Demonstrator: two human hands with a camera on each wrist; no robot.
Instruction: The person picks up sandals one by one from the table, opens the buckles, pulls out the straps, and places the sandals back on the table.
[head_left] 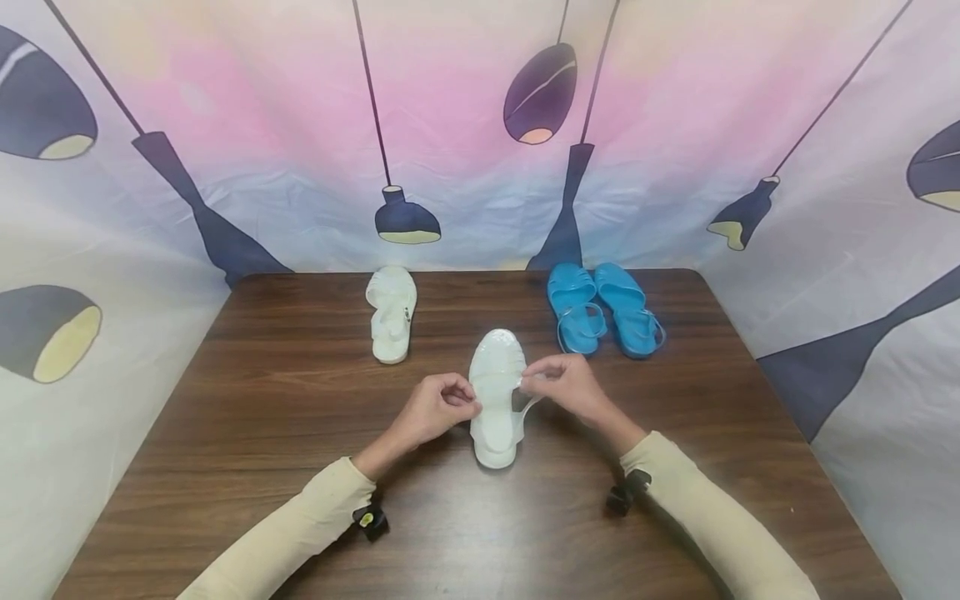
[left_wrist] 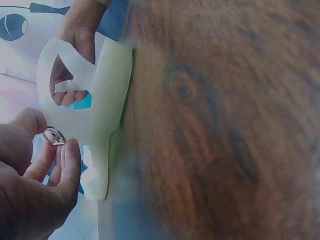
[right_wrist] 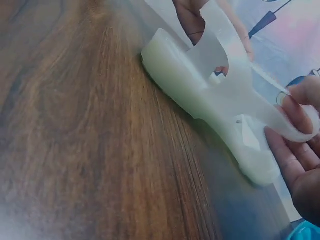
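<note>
A white sandal (head_left: 497,375) lies sole down near the middle of the table, toe pointing away. On its left side my left hand (head_left: 435,408) pinches a small metal buckle (left_wrist: 54,136), best seen in the left wrist view. To the right of the sandal, my right hand (head_left: 573,387) grips the loose ankle strap (right_wrist: 272,116) between thumb and fingers. That strap bends round in the right wrist view, and its tip is hard to make out.
Another white sandal (head_left: 392,317) stands at the back left of the brown wooden table (head_left: 300,400). A pair of blue sandals, one left (head_left: 573,321) and one right (head_left: 630,321), sits at the back right. Behind the table hangs a patterned cloth (head_left: 465,125).
</note>
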